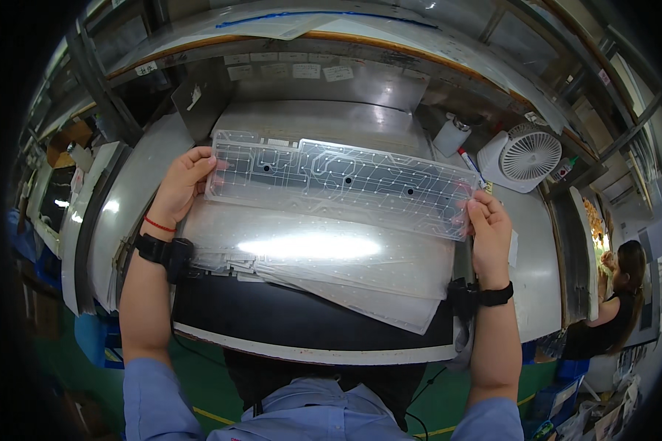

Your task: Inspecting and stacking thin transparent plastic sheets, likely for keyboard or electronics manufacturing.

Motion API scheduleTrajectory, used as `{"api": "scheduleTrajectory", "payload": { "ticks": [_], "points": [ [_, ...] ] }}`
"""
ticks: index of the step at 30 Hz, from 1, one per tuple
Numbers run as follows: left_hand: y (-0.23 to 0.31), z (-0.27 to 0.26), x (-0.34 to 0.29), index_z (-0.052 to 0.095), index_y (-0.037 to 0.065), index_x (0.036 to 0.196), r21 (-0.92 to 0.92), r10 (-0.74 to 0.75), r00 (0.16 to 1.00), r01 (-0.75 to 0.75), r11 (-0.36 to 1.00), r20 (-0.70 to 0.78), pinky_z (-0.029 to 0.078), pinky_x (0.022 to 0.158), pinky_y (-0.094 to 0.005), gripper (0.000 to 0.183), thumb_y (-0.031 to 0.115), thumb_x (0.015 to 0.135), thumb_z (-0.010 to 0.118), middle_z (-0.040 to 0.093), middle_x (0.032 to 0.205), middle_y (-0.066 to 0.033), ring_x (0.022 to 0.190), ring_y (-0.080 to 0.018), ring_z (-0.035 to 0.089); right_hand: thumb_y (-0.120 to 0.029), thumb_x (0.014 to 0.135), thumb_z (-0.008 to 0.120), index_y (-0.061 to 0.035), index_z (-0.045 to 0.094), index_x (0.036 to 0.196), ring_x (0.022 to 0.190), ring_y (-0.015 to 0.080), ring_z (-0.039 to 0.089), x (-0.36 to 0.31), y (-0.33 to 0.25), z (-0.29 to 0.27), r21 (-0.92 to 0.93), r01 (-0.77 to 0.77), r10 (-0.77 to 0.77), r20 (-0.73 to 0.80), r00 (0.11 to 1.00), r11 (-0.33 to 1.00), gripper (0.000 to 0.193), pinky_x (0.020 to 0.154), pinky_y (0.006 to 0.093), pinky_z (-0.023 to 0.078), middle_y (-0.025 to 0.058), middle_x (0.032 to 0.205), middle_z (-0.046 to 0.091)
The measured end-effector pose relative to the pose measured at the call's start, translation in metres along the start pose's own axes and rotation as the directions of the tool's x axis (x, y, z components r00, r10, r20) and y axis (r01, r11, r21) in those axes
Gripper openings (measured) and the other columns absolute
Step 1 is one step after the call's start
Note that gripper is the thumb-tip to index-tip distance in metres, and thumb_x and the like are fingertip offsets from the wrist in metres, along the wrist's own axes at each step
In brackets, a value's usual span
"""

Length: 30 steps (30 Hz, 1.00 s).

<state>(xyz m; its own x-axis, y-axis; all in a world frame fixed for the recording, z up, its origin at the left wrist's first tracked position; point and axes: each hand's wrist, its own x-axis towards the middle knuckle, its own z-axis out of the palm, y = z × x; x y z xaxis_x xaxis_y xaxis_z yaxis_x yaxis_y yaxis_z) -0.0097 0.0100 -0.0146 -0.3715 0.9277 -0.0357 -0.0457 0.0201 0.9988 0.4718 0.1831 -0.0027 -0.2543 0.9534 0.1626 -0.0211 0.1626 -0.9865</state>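
The left hand [184, 180] pinches the left end of a clear printed circuit film [331, 176] between thumb and fingers; the film is held up above the bench, spanning the two hands, and the right hand [490, 224] grips its right end the same way. An uneven pull between the two grips could crease the film or strain its fine traces, and a loosened pinch could drop an end onto the loose pile of similar films [324, 228] beneath. The pile's lower sheets splay toward the right over a black mat [228, 309], so a knock from a forearm or black wrist strap [154, 250] might slide them. Around this, a grey metal surface [143, 191] runs along the left, paper labels [307, 71] line the back under a shelf, and a white bottle [451, 137], a red-capped marker [466, 159] and a white fan [521, 156] stand or lie at the right; farther right, a co-worker [614, 309] in black is beside another bench, above green flooring.
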Motion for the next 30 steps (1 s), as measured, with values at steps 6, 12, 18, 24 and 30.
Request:
{"api": "scheduleTrajectory", "payload": {
  "ticks": [6,12,18,24,30],
  "points": [
    [-0.003,0.002,0.002,0.059,0.003,0.113,-0.036,0.04,0.999,-0.04,0.999,-0.002,0.052,0.072,-0.0209,0.018,0.014,0.1,0.057,0.07,0.101,-0.0052,0.079,-0.008,0.064,-0.009,0.097,0.058,0.0004,0.057,0.119,0.076,0.0093,0.062,0.003,0.011,-0.002,-0.009,0.073,-0.073,0.003,0.997,0.997,0.024,0.062,0.0211,0.045,0.0062,0.097,0.067],
    [-0.002,0.001,0.0,0.059,0.003,0.111,0.009,0.034,0.999,-0.034,0.999,0.021,0.049,0.07,-0.0199,0.015,0.012,0.1,0.056,0.069,0.098,-0.0047,0.075,-0.0066,0.06,-0.009,0.083,0.069,-0.0059,0.068,0.097,0.088,0.0215,0.06,-0.014,-0.015,0.011,-0.603,0.538,-0.423,0.336,0.841,0.589,0.015,0.07,0.0325,0.048,0.0077,0.089,0.061],
    [-0.008,-0.001,0.004,0.058,0.003,0.11,-0.001,0.039,0.999,-0.039,0.999,0.018,0.049,0.07,-0.0203,0.014,0.011,0.099,0.056,0.07,0.099,-0.0073,0.073,-0.0075,0.06,-0.011,0.082,0.07,-0.0069,0.071,0.089,0.083,0.0257,0.059,-0.028,-0.023,0.027,-0.553,0.706,-0.357,0.614,0.705,0.443,0.009,0.07,0.0349,0.049,0.007,0.086,0.059],
    [-0.008,-0.001,0.004,0.059,0.003,0.109,0.006,0.035,0.999,-0.035,0.999,0.018,0.049,0.071,-0.0205,0.013,0.01,0.099,0.056,0.069,0.097,-0.0055,0.073,-0.0066,0.059,-0.013,0.08,0.073,-0.0123,0.073,0.09,0.081,0.0235,0.058,-0.03,-0.022,0.029,-0.594,0.712,-0.305,0.646,0.7,0.375,0.01,0.069,0.0346,0.049,0.0043,0.084,0.057],
    [-0.011,-0.004,0.006,0.058,0.003,0.109,-0.016,0.041,0.999,-0.041,0.999,0.024,0.051,0.07,-0.0206,0.013,0.011,0.099,0.057,0.069,0.099,-0.0076,0.073,-0.0076,0.061,-0.012,0.08,0.073,-0.0129,0.073,0.09,0.08,0.0231,0.057,-0.029,-0.02,0.029,-0.594,0.725,-0.321,0.651,0.688,0.349,0.01,0.067,0.0344,0.049,0.0039,0.084,0.057]
  ]
}}
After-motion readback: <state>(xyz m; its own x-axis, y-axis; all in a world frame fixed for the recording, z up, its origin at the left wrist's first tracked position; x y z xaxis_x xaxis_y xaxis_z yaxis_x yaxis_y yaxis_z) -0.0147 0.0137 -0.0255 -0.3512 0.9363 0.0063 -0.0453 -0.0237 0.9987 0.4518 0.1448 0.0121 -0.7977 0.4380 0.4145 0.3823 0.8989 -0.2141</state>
